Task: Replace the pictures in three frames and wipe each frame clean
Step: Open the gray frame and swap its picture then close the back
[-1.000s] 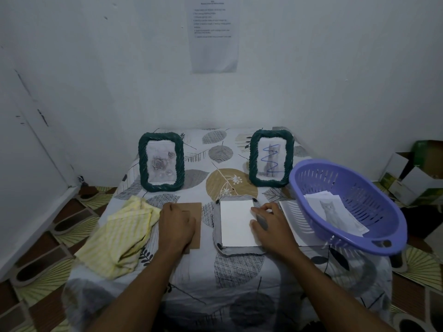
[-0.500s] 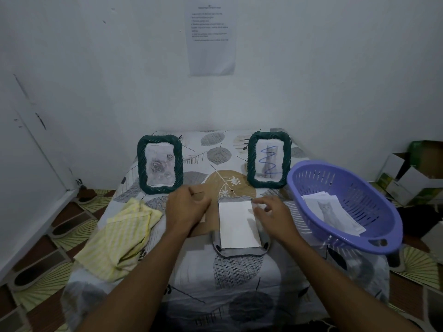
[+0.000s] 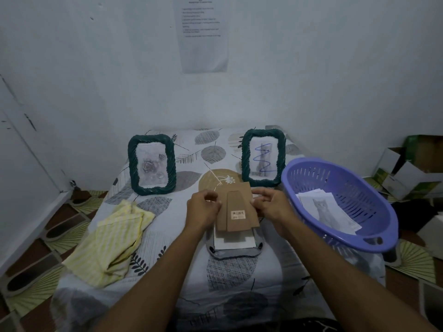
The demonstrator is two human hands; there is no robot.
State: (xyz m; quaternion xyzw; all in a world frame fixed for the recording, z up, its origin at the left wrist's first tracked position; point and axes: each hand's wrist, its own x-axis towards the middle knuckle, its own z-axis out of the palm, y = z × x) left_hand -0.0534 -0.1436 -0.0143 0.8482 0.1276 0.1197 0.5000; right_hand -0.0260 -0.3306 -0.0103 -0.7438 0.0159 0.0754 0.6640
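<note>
A brown cardboard backing board (image 3: 237,213) with a stand flap and barcode sticker is held tilted above a frame lying face down (image 3: 233,251). My left hand (image 3: 203,209) grips its left edge and my right hand (image 3: 272,207) its right edge. A white picture sheet (image 3: 233,242) lies in the face-down frame, partly hidden by the board. Two green rope-edged frames stand upright at the back: the left one (image 3: 152,164) shows roses, the right one (image 3: 263,158) shows a cat with a blue scribble. A yellow striped cloth (image 3: 112,240) lies crumpled to the left.
A purple plastic basket (image 3: 340,202) at the table's right edge holds cat pictures (image 3: 328,209). The small table carries a leaf-print cover (image 3: 239,283) and stands against a white wall. Cardboard boxes (image 3: 407,168) sit on the floor at far right.
My left hand lifted the cardboard backing from the table and brought it over the face-down frame. My right hand left the white sheet and took the board's right edge.
</note>
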